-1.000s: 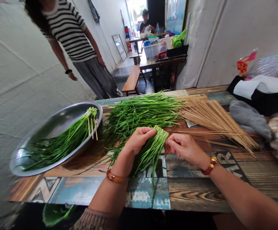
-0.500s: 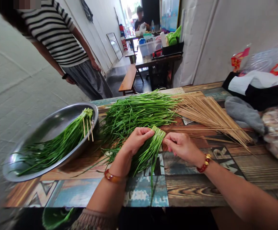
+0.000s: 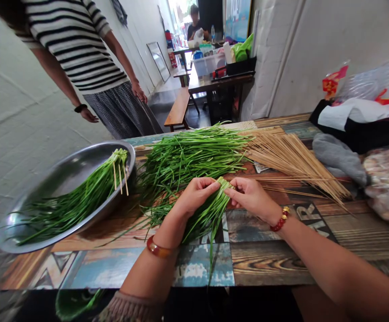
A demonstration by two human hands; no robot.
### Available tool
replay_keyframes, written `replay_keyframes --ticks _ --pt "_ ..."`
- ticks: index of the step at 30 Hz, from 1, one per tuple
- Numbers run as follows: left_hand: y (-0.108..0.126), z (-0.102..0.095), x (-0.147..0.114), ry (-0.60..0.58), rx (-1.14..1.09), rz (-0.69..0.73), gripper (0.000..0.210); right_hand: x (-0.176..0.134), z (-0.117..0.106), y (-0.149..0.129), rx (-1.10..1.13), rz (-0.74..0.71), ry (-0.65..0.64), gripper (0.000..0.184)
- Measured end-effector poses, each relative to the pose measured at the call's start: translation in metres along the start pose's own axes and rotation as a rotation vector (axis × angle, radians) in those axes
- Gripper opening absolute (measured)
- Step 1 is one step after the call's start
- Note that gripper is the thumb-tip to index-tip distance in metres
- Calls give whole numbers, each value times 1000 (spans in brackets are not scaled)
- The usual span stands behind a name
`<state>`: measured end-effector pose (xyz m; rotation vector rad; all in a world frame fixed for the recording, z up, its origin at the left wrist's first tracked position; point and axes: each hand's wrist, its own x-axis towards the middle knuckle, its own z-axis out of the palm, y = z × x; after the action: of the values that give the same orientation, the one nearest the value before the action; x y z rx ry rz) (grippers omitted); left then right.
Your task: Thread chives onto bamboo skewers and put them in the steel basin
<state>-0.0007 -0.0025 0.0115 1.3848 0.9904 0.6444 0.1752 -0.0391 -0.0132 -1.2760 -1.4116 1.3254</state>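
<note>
A small bunch of garlic chives (image 3: 211, 209) lies on the table before me, its pale cut ends pointing up and away. My left hand (image 3: 199, 192) pinches the bunch close to those ends. At the right side of the same ends, my right hand (image 3: 251, 197) has its thumb and fingers closed on the stems; whether a skewer is between them is hidden. Behind both hands spreads a larger pile of loose chives (image 3: 194, 154). Bamboo skewers (image 3: 291, 163) lie fanned out to the right of that pile.
A steel basin (image 3: 63, 161) on the left holds chives threaded on several skewers. To the right are a grey cloth (image 3: 338, 156) and a clear bag of pale pieces (image 3: 387, 183). A person in a striped top (image 3: 77, 49) stands beyond the basin. A green container (image 3: 70, 304) sits below the table edge.
My right hand has moved left, from beside the bunch onto its cut ends. My left hand stays on the bunch. The standing person's arms have shifted slightly.
</note>
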Motion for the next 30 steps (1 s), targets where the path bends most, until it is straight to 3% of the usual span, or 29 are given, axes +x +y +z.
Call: replay_keyframes --ticks 11,19,30 --pt "-4 -4 1 -42 -15 -27 41 -3 -9 -4 165 86 -120 32" --pt "-3 -4 0 -41 -6 -35 40 -6 -11 -7 24 116 -109 22" --pt "0 4 -1 -45 -58 -49 41 -2 -4 -1 35 -4 -21 33"
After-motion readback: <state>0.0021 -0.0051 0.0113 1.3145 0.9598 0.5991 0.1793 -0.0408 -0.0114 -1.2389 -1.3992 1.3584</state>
